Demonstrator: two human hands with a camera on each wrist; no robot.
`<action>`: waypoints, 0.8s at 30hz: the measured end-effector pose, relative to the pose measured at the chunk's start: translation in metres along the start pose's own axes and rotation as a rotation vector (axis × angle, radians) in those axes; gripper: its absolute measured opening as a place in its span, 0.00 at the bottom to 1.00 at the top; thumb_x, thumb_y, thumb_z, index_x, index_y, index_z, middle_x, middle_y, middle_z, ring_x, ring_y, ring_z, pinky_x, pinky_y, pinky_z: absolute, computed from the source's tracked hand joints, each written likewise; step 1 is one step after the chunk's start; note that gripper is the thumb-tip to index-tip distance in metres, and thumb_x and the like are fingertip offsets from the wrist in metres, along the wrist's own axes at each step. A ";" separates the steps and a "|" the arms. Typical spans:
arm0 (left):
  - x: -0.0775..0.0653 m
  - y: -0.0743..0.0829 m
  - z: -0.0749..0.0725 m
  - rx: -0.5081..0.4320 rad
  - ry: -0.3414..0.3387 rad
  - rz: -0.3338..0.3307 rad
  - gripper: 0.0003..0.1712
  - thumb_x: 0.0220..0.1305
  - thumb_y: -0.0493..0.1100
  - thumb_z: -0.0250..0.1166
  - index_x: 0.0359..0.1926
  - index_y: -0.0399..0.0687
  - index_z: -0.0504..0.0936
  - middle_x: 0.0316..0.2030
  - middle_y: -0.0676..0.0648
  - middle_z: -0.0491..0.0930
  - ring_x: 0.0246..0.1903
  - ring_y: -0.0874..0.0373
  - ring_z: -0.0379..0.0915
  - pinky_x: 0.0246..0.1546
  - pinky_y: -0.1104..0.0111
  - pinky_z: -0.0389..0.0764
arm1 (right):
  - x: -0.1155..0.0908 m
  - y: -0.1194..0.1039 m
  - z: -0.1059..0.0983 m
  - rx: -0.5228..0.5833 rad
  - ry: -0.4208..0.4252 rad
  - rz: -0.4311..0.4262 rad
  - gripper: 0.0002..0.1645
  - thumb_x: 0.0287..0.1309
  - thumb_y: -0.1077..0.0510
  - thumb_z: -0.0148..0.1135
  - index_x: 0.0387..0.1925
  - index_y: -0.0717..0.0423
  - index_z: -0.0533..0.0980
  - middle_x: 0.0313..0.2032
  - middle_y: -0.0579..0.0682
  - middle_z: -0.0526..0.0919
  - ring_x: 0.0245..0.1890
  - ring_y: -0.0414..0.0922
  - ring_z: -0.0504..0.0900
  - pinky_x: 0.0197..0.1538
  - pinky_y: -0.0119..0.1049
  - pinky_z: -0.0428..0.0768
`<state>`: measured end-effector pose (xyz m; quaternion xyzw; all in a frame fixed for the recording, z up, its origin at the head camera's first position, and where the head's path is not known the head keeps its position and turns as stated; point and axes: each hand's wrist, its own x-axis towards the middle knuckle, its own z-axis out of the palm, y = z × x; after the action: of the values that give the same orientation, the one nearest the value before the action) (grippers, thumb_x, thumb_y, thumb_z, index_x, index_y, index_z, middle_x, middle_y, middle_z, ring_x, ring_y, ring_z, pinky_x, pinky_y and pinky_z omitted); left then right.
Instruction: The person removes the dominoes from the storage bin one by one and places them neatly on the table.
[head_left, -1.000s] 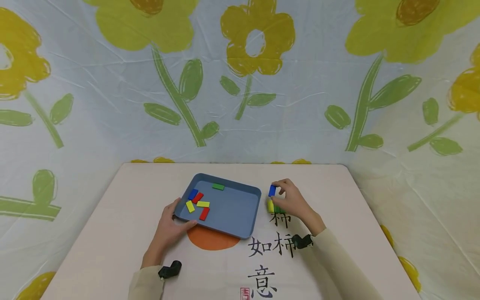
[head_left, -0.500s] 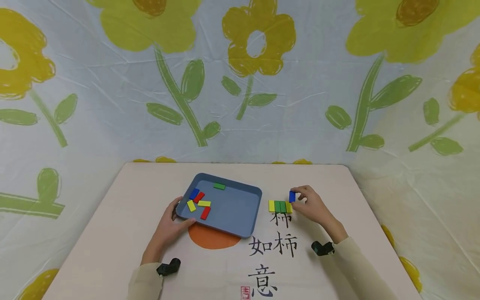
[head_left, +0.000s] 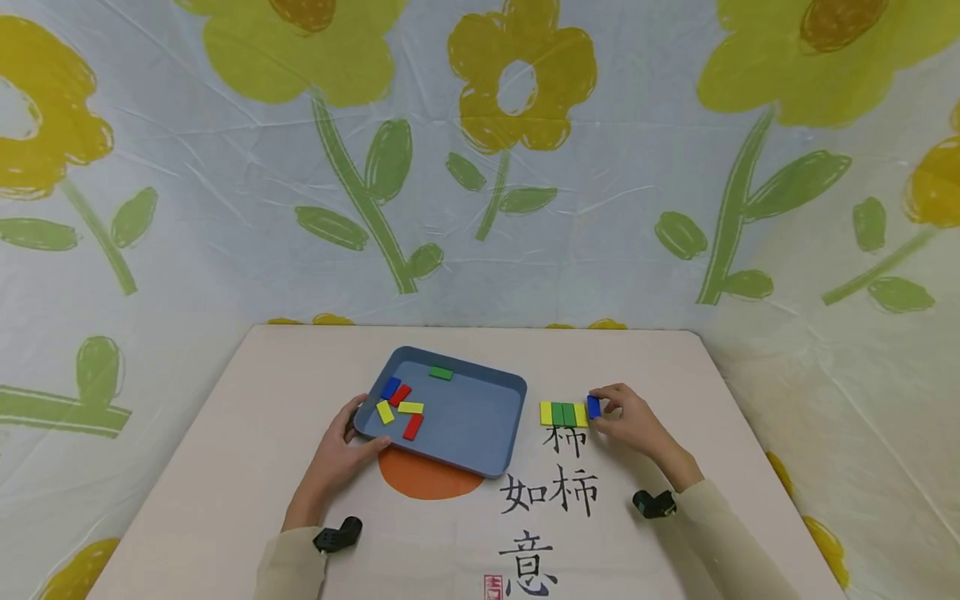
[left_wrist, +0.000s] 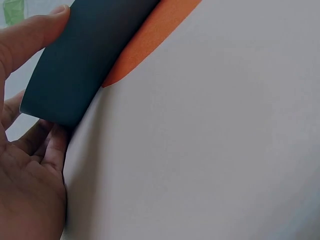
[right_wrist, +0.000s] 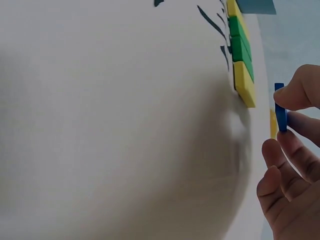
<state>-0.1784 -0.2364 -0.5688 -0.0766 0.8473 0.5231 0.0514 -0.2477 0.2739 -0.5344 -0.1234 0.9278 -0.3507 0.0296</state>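
In the head view my left hand (head_left: 339,457) grips the near left corner of a blue-grey tray (head_left: 471,421), thumb on the rim and fingers around the side. The left wrist view shows the tray wall (left_wrist: 85,55) between thumb and fingers. My right hand (head_left: 636,427) pinches a small blue block (head_left: 593,407) between thumb and fingertips. That block stands just right of a row with a yellow block (head_left: 546,413) at the left end, two green blocks (head_left: 563,415) in the middle and another yellow block (head_left: 581,416). In the right wrist view the held blue block (right_wrist: 281,107) looks raised off the table.
Inside the tray lie a green block (head_left: 441,373), a blue block (head_left: 391,387), two red blocks (head_left: 413,427) and two yellow blocks (head_left: 410,407). The tablecloth (head_left: 420,550) bears dark written characters (head_left: 527,575) and an orange shape (head_left: 429,479). A flowered curtain (head_left: 600,250) rises behind the table.
My right hand has carried the blue block from above the row's left end to its right end, and lowered it. The left hand keeps its hold on the tray.
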 end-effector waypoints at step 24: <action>0.000 0.000 -0.001 -0.010 -0.002 -0.007 0.60 0.60 0.58 0.77 0.84 0.59 0.52 0.82 0.37 0.51 0.79 0.37 0.55 0.76 0.48 0.65 | 0.001 0.015 0.019 -0.038 -0.041 0.047 0.29 0.58 0.66 0.69 0.62 0.66 0.79 0.59 0.65 0.77 0.49 0.54 0.79 0.51 0.47 0.83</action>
<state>-0.1781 -0.2370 -0.5681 -0.0795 0.8444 0.5271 0.0538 -0.2492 0.2722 -0.5579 -0.1095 0.9361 -0.3298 0.0545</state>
